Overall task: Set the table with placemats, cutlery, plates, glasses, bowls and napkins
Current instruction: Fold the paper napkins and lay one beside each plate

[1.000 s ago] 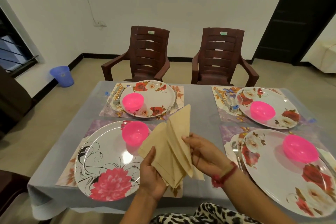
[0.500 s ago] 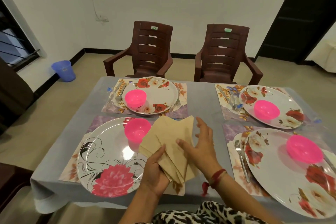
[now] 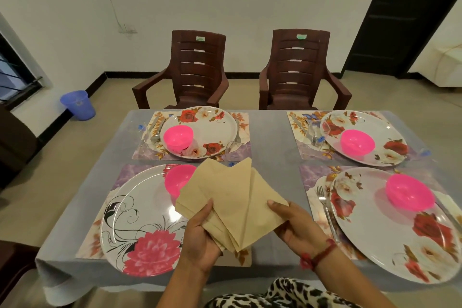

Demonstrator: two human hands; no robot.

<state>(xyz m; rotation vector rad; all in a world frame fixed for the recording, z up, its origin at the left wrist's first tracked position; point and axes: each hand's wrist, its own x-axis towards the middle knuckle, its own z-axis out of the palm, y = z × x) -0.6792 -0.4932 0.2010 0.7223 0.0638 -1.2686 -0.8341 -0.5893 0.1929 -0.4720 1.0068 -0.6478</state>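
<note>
Beige folded paper napkins (image 3: pixel 232 202) fan up and away from the fingers, long edges pointing toward the far settings, held above the gap between the pink-flowered white plate (image 3: pixel 140 207) and the rose-patterned white plate (image 3: pixel 375 245). The left hand (image 3: pixel 202 235) grips the fan's lower point, thumb curled on top. The right hand (image 3: pixel 297 227), nearer the outermost napkin, pinches its right corner, probably to peel one off.

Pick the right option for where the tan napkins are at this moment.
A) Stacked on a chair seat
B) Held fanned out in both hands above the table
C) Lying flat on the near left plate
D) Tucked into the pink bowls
B: the napkins are spread like a fan, with the left hand gripping their lower ends and the right hand holding the rightmost one's edge.
</note>
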